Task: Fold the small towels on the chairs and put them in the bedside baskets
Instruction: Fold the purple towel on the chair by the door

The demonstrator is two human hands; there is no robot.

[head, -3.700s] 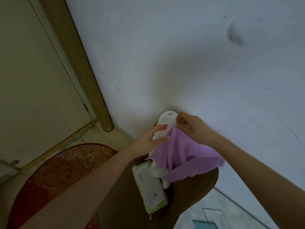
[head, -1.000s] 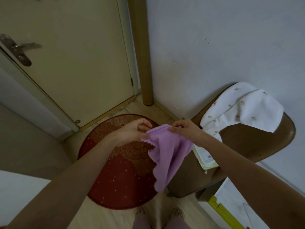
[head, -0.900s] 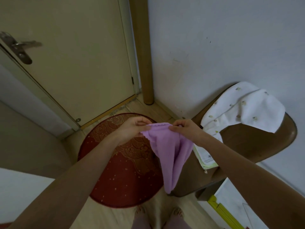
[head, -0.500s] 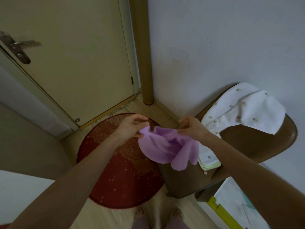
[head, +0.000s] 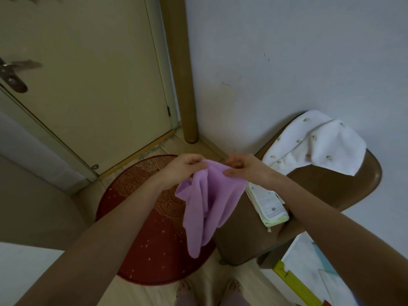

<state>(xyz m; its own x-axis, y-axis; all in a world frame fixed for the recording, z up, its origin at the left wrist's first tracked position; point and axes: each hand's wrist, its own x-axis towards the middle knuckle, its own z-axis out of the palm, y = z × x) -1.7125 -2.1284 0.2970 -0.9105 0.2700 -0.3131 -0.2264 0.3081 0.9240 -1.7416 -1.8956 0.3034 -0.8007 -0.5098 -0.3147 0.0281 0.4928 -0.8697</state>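
A small purple towel [head: 205, 208] hangs in the air in front of me, above the floor beside a brown chair [head: 320, 191]. My left hand [head: 181, 168] pinches its top edge on the left, and my right hand [head: 245, 167] pinches the top edge on the right, close together. The cloth droops in loose folds below them. A white towel with small prints [head: 313, 142] is draped over the chair's back. A folded white and green cloth with stars [head: 268, 205] lies on the chair seat. No basket is in view.
A round red rug [head: 152, 228] covers the floor below the towel, in front of a closed beige door [head: 88, 74]. A wooden post [head: 178, 69] stands in the corner by the white wall. My feet [head: 209, 290] show at the bottom, and a yellow-edged mat [head: 293, 281] at the lower right.
The bunched towel of half a second ago now hangs long from its top edge. My hands have come closer together at the top.
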